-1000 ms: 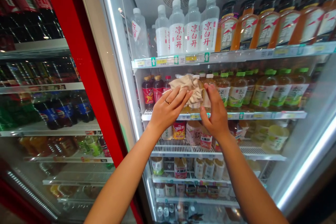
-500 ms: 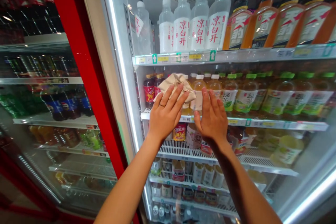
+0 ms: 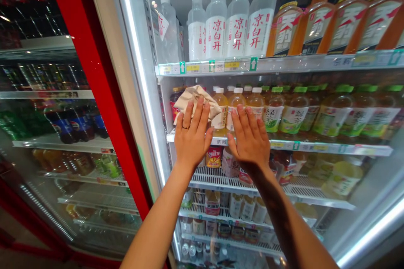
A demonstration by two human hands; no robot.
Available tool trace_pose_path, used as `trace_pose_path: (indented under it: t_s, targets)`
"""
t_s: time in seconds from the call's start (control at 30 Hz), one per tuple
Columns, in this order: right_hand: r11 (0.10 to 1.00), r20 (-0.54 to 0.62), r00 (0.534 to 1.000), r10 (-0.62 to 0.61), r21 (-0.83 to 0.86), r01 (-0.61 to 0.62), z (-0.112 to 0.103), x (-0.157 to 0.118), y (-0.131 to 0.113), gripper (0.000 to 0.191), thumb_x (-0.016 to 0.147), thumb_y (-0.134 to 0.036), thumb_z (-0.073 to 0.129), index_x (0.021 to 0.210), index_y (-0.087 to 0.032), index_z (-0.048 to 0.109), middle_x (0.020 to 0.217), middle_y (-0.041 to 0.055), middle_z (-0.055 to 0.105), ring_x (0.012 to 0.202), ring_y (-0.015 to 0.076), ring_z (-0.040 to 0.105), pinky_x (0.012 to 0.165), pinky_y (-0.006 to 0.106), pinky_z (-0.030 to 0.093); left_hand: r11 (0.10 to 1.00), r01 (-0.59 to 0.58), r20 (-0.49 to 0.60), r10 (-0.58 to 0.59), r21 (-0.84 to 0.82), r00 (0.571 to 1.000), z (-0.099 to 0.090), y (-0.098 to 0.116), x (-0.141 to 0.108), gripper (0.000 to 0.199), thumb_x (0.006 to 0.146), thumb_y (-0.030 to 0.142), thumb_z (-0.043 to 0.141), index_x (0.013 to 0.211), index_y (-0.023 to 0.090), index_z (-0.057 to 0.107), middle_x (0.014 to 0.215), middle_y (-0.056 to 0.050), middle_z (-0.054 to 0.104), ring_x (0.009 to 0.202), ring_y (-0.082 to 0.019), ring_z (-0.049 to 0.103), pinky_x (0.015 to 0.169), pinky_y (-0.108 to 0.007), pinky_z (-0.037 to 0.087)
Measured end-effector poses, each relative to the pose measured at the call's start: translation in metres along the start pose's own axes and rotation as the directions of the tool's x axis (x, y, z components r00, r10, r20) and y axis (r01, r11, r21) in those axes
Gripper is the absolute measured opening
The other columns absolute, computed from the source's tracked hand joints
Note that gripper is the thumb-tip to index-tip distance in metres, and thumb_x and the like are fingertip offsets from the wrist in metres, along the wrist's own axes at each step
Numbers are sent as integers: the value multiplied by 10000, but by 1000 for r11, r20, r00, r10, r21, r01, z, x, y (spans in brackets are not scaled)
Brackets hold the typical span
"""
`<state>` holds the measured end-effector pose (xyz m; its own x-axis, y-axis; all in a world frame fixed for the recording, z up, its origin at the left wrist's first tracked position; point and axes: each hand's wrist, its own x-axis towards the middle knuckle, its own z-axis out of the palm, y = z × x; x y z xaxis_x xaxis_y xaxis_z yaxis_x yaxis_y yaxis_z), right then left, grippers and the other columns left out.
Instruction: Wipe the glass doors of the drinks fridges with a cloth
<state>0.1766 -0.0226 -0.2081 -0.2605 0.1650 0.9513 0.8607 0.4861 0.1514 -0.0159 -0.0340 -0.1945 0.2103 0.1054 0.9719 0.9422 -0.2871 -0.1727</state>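
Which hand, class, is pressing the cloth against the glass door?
The left hand, wearing a ring: the crumpled beige cloth lies under its fingertips, while the right hand rests on bare glass.

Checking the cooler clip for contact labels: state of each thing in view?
Left hand: open, fingers spread, pressing the cloth flat.
Right hand: open, flat on the glass, empty.
Cloth: crumpled, pinned to the glass.
Glass door: appears shut.
Water bottles: upright, capped.
Green-capped bottles: upright, capped.
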Motion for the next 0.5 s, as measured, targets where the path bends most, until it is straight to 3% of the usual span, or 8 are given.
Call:
trace_pose_path:
  t_s: [0.13,0.27,0.4,0.5]
  targets:
    - [997,-8,998,-62,47,62,-2,-4,2,895,1059,-235,553,1771,-369,25,1763,3,421,1625,272,429,1357,536,341,1000,-13,9,13,-10,1000,3,3,-20,782,1107,328,495,1780,209,114,1778,-80,374,1717,-238,173,1419,-479,155]
    - [992,-100,988,-114,38,118,0,-10,-3,860,1040,-175,519,1773,-343,101,1706,1,509,1597,252,474,1332,495,381,993,-118,33,118,13,992,-1,-1,-11,736,1120,329,471,1777,232,152,1760,-43,421,1710,-188,201,1422,-409,115]
    - [990,-89,987,-137,21,140,4,-10,-23,865,1022,-122,505,1770,-240,87,1676,67,536,1570,260,516,1298,477,420,999,-24,118,19,39,993,-12,-15,4,700,1128,303,441,1774,275,173,1781,-37,385,1693,-222,276,1402,-455,213]
    - [990,-39,991,-130,45,132,8,-6,-39,867,1019,-97,489,1761,-226,59,1680,88,520,1559,272,531,1296,479,418,998,27,153,-35,52,988,-17,-23,-5,717,1133,310,422,1778,286,111,1799,-35,343,1697,-234,262,1396,-473,225]
